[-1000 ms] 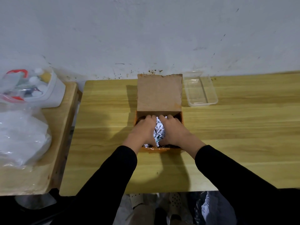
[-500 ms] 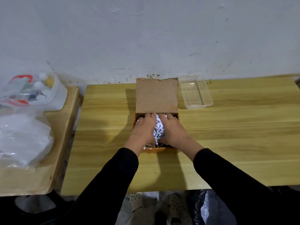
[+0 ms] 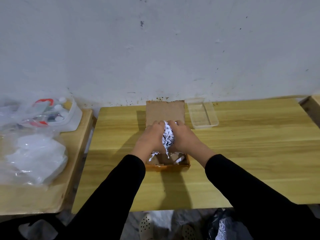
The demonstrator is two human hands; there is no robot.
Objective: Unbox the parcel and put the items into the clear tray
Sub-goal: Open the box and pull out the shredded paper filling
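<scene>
We cup shredded paper (image 3: 167,135) between left hand (image 3: 150,136) and right hand (image 3: 183,135), fingers curled closed around it; we should lift it slowly above the box (image 3: 167,166), shedding nothing.

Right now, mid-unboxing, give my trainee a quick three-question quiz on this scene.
1. True or false: the clear plastic tray already holds an item.
2. What do the left hand and right hand squeeze between them?
A. white shredded paper filler
B. a bottle
C. tape
3. Fill in: the open brown cardboard box has its lid flap standing toward the ____.

Key: 1 false; 2 A; 3 wall.
</scene>
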